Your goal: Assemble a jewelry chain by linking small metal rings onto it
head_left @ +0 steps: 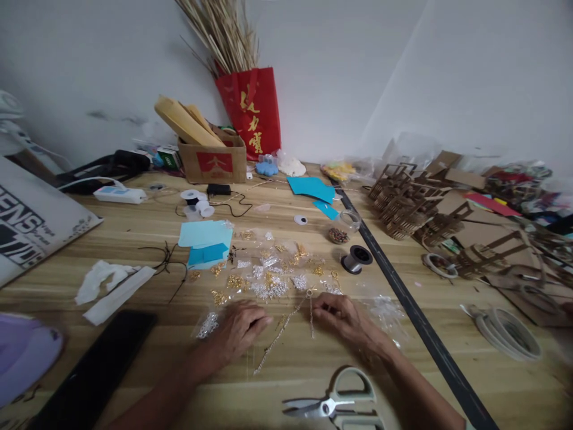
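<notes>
A thin silvery chain lies on the wooden table between my hands, with a small ring at its far end and a short length running down beside my right fingers. My right hand has its fingers drawn together at the ring end; what the fingertips pinch is too small to make out. To the left of the chain, my left hand rests with fingers curled under, hiding anything in them. Beyond the hands lie small bags of silver beads and gold findings. Scissors lie partly open nearest me.
A wire spool and a jar of brown beads stand behind my right hand. A dark strip crosses the table. Woven wooden baskets crowd the right. A black phone-like slab lies left. A cardboard box stands behind.
</notes>
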A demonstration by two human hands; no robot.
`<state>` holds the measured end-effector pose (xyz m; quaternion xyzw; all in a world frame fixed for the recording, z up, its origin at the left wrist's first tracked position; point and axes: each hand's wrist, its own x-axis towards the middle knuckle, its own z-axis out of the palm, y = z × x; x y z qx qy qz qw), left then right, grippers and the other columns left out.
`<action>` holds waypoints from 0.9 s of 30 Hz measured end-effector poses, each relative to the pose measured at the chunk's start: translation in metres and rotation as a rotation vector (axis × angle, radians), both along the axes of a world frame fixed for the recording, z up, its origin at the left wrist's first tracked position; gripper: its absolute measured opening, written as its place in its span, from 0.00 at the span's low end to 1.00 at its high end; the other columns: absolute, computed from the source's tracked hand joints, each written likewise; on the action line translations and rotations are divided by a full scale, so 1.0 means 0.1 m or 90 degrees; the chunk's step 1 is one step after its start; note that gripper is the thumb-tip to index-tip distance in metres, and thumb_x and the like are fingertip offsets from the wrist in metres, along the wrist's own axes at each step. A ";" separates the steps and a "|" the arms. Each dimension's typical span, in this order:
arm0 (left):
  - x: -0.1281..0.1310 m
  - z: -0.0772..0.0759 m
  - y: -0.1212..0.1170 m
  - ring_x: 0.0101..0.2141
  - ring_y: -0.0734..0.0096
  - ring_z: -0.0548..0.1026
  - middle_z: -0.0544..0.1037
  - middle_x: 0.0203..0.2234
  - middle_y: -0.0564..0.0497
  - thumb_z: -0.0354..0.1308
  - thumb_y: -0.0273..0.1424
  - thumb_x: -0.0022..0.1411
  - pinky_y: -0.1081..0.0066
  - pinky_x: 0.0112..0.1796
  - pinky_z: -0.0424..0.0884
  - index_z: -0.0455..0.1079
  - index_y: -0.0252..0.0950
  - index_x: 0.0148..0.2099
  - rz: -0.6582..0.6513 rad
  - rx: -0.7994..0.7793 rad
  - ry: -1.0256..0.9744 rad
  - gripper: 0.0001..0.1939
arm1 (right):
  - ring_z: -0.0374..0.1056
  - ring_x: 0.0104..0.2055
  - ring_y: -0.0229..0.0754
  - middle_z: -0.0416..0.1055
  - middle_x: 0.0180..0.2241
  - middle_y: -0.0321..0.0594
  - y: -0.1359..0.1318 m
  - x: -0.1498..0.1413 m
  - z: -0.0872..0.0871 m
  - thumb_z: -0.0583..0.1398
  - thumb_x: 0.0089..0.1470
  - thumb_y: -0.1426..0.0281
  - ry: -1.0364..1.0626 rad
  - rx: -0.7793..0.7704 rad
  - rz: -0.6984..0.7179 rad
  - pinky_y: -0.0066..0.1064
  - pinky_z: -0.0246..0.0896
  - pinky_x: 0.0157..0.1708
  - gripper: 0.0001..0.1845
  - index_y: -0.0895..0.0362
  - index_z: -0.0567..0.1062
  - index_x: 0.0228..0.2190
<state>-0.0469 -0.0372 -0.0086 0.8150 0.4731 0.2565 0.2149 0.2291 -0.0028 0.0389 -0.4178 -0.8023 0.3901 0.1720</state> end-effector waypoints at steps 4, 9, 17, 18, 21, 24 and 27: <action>0.00 -0.08 0.02 0.22 0.74 0.62 0.64 0.17 0.57 0.44 0.35 0.70 0.72 0.27 0.57 0.55 0.36 0.21 0.041 -0.035 -0.030 0.23 | 0.61 0.28 0.38 0.66 0.24 0.36 -0.01 -0.05 -0.18 0.51 0.63 0.58 0.107 0.065 -0.136 0.28 0.55 0.27 0.20 0.58 0.70 0.27; -0.01 -0.11 0.04 0.22 0.74 0.62 0.64 0.17 0.56 0.42 0.37 0.70 0.72 0.27 0.56 0.55 0.36 0.21 0.027 -0.039 -0.004 0.24 | 0.58 0.26 0.37 0.60 0.23 0.34 -0.05 0.00 -0.31 0.47 0.65 0.58 0.109 0.121 -0.152 0.28 0.53 0.28 0.22 0.57 0.65 0.24; 0.01 -0.03 0.05 0.21 0.72 0.64 0.64 0.16 0.55 0.39 0.40 0.71 0.72 0.27 0.57 0.56 0.36 0.20 0.017 -0.013 0.030 0.27 | 0.58 0.25 0.38 0.60 0.22 0.34 -0.05 0.01 -0.38 0.43 0.67 0.57 0.108 0.177 -0.148 0.29 0.54 0.27 0.25 0.56 0.65 0.24; 0.01 -0.04 0.05 0.21 0.72 0.63 0.64 0.15 0.55 0.39 0.40 0.71 0.72 0.27 0.57 0.56 0.36 0.20 0.016 -0.009 0.033 0.27 | 0.58 0.25 0.38 0.60 0.22 0.34 -0.05 0.01 -0.38 0.43 0.67 0.57 0.108 0.183 -0.147 0.29 0.54 0.27 0.25 0.56 0.65 0.25; 0.01 -0.06 0.06 0.20 0.73 0.62 0.62 0.15 0.56 0.39 0.40 0.71 0.72 0.26 0.56 0.55 0.36 0.19 0.020 -0.003 0.024 0.27 | 0.58 0.25 0.38 0.61 0.22 0.35 -0.04 0.01 -0.36 0.42 0.67 0.58 0.104 0.198 -0.138 0.29 0.54 0.27 0.25 0.55 0.66 0.25; 0.01 -0.05 0.06 0.20 0.73 0.61 0.62 0.15 0.56 0.38 0.40 0.71 0.72 0.26 0.55 0.54 0.36 0.19 0.019 -0.016 0.014 0.27 | 0.59 0.24 0.39 0.61 0.22 0.35 -0.03 0.01 -0.37 0.41 0.67 0.57 0.093 0.224 -0.129 0.29 0.55 0.27 0.26 0.55 0.65 0.25; 0.02 -0.02 0.05 0.21 0.73 0.60 0.62 0.16 0.56 0.38 0.40 0.71 0.72 0.26 0.55 0.56 0.37 0.21 0.025 -0.035 0.015 0.26 | 0.59 0.24 0.39 0.61 0.21 0.35 -0.02 0.02 -0.38 0.40 0.67 0.56 0.083 0.244 -0.123 0.30 0.55 0.27 0.26 0.54 0.65 0.25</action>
